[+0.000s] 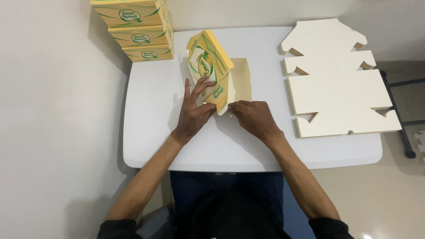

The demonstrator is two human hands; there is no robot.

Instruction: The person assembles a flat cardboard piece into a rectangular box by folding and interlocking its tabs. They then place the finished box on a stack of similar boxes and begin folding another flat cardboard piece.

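Both forearms reach up over the white table (pixel 150 146). The left hand (pixel 193 113) – fingers spread – presses the yellow half-folded box (pixel 210 66) at center; the right hand (pixel 254 118), at 3 o'clock of it, pinches the box's lower corner.

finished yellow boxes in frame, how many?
3, stacked at the table's far-left corner: top box, middle box, bottom box. The top one is cropped by the frame; more may sit above.

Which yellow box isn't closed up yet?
The half-folded box mid-table, between the left hand and right hand: its flaps stand open. The three stacked boxes at the far-left corner are closed.
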